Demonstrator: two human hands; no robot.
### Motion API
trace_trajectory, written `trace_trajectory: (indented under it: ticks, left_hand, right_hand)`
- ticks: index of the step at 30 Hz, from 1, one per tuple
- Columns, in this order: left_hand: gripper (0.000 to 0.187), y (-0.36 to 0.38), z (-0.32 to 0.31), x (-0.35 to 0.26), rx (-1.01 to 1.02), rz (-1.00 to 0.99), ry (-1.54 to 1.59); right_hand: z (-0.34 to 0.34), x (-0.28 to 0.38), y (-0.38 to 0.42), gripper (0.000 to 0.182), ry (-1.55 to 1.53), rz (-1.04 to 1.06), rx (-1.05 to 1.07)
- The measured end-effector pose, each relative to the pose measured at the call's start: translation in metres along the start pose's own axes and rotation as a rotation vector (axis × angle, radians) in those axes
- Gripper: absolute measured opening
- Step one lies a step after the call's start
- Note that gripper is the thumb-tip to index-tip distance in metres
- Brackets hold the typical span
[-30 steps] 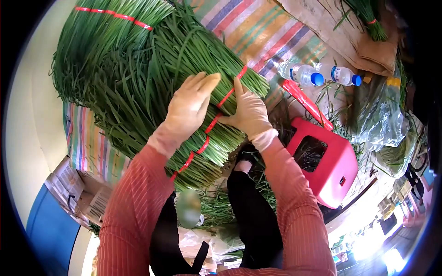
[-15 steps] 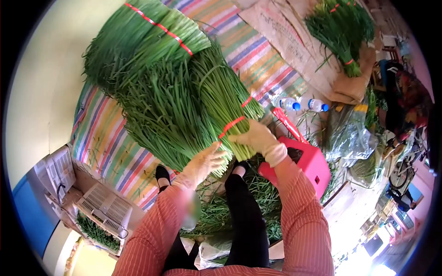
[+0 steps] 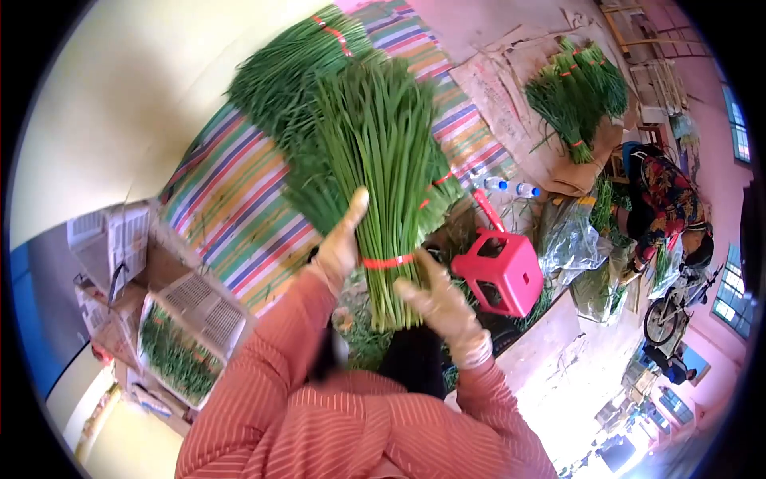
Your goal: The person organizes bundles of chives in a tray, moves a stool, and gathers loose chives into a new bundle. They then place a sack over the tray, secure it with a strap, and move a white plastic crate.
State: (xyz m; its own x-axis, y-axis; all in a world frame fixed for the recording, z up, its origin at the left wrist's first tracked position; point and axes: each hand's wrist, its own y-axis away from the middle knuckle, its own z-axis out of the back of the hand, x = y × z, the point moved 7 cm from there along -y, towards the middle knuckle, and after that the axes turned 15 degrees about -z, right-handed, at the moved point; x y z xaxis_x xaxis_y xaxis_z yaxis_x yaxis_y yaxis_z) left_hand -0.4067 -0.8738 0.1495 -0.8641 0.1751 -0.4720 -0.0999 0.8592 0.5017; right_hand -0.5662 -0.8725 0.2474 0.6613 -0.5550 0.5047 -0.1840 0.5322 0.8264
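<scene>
A large bundle of garlic chives [image 3: 379, 160] is raised in front of me, leaves away from me and cut stems toward me. A red tie [image 3: 388, 261] circles its stems. My left hand [image 3: 341, 243], gloved, grips the bundle's left side, thumb along the leaves and fingers hidden behind. My gloved right hand [image 3: 437, 302] is closed on the right side of the stems beside the tie. Beyond it, another tied bundle of chives [image 3: 299, 72] lies on a striped sheet [image 3: 239, 199], with more chives partly hidden beneath the raised bundle.
A pink stool [image 3: 519, 275] stands at my right, near two water bottles [image 3: 523, 190]. More tied bundles [image 3: 586, 88] lie on sacking [image 3: 499, 96]. Crates [image 3: 203, 311] are at left, one holding loose greens. At far right a person [image 3: 666, 195] bends over greens near a bicycle [image 3: 662, 319].
The bundle under my hands has been lifted off the pile toward me and turned more upright. My left hand has moved up its side. The view has shifted, and the person at right shows more.
</scene>
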Motion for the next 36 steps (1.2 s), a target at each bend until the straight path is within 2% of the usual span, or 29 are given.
trace_trajectory:
  ticks: [2, 4, 5, 7, 9, 10, 13, 15, 17, 19, 20, 22, 24, 28, 30, 31, 32, 34, 35, 36]
  left_hand:
    - [0.07, 0.033, -0.02, -0.07, -0.097, -0.042, -0.11]
    - [0.073, 0.029, -0.001, -0.108, -0.075, -0.222, -0.028]
    - [0.073, 0.037, 0.007, -0.126, -0.108, -0.246, -0.046]
    - [0.074, 0.054, 0.003, -0.16, -0.108, -0.333, -0.032]
    - [0.075, 0.078, -0.012, -0.183, -0.109, -0.41, -0.016]
    - [0.076, 0.088, -0.02, -0.19, -0.104, -0.454, -0.005]
    - [0.077, 0.118, -0.023, -0.206, -0.166, -0.622, -0.025]
    - [0.077, 0.131, -0.021, -0.207, -0.146, -0.673, 0.013]
    - [0.078, 0.146, -0.017, -0.205, -0.119, -0.723, 0.049]
    - [0.081, 0.166, -0.022, -0.201, 0.053, -0.75, 0.133]
    - [0.081, 0.177, -0.019, -0.199, 0.037, -0.778, 0.139]
    - [0.089, 0.198, -0.027, -0.196, 0.207, -0.784, 0.374]
    - [0.087, 0.222, -0.015, -0.191, 0.109, -0.857, 0.381]
    - [0.088, 0.274, -0.009, -0.183, 0.092, -1.001, 0.371]
    - [0.089, 0.298, 0.013, -0.185, -0.071, -1.079, 0.387]
    - [0.088, 0.311, 0.016, -0.19, 0.109, -1.105, 0.348]
    - [0.088, 0.323, 0.028, -0.19, 0.096, -1.15, 0.343]
    - [0.087, 0.356, 0.04, -0.188, -0.188, -1.207, 0.33]
    - [0.083, 0.364, 0.064, -0.182, -0.199, -1.158, 0.371]
    - [0.083, 0.381, 0.077, -0.183, -0.209, -1.196, 0.375]
  right_hand:
    - [-0.004, 0.022, 0.016, 0.08, -0.278, 0.056, 0.116]
    - [-0.012, 0.037, 0.021, 0.075, -0.386, 0.028, 0.254]
    - [-0.017, 0.049, 0.02, 0.082, -0.363, 0.165, 0.329]
    - [-0.042, 0.08, 0.021, 0.088, -0.262, 0.212, 0.361]
    - [-0.07, 0.111, 0.034, 0.106, -0.065, 0.308, 0.434]
    - [-0.085, 0.125, 0.049, 0.107, -0.169, 0.163, 0.596]
    - [-0.093, 0.134, 0.063, 0.107, -0.15, 0.175, 0.718]
    - [-0.088, 0.139, 0.078, 0.1, -0.109, 0.258, 0.772]
    - [-0.07, 0.141, 0.089, 0.095, -0.02, 0.237, 0.777]
    - [-0.05, 0.144, 0.098, 0.078, 0.096, 0.251, 0.687]
    - [-0.046, 0.144, 0.1, 0.078, 0.122, 0.256, 0.706]
    - [-0.036, 0.152, 0.097, 0.071, 0.155, 0.3, 0.59]
    - [-0.045, 0.157, 0.109, 0.066, 0.191, 0.31, 0.626]
    - [-0.077, 0.168, 0.13, 0.057, 0.292, 0.354, 0.62]
    - [-0.098, 0.177, 0.139, 0.053, 0.302, 0.421, 0.603]
    - [-0.111, 0.185, 0.148, 0.052, 0.379, 0.514, 0.564]
    - [-0.127, 0.19, 0.157, 0.052, 0.405, 0.537, 0.594]
    - [-0.156, 0.203, 0.174, 0.052, 0.524, 0.686, 0.501]
    - [-0.175, 0.206, 0.175, 0.055, 0.509, 0.701, 0.567]
    - [-0.198, 0.209, 0.178, 0.055, 0.532, 0.723, 0.59]
